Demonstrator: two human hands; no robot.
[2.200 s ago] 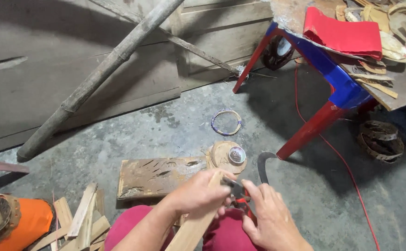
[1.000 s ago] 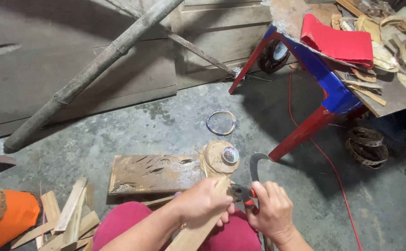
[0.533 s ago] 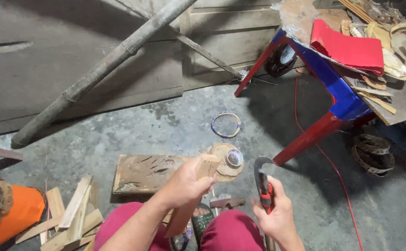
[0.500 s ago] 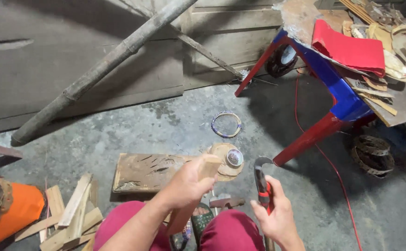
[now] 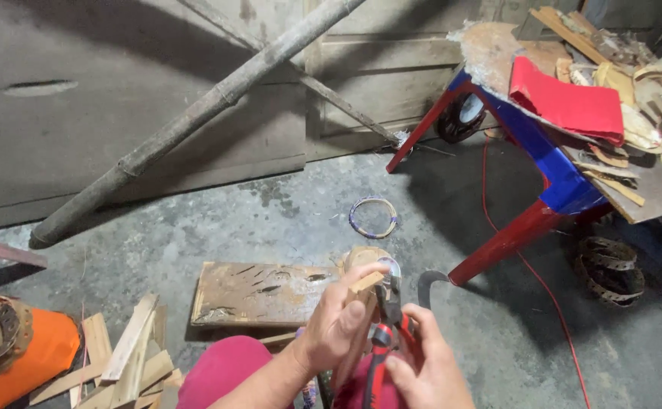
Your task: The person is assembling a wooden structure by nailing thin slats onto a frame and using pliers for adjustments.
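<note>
My left hand grips a thin wooden stick that points up and away from my lap. My right hand holds red-handled pliers, whose dark jaws close around the stick just below its tip. Both hands are low in the view, above my pink trousers. The lower part of the stick is hidden behind my left hand.
A flat wooden board lies on the concrete floor in front of me, with a round wooden block and a curved blade beside it. A wire ring lies farther off. A red-legged table stands at right, a bamboo pole leans at left, wood offcuts lie lower left.
My right hand has brought the pliers from the right side over to the stick; the jaws now meet its tip. Earlier the hands were apart.
</note>
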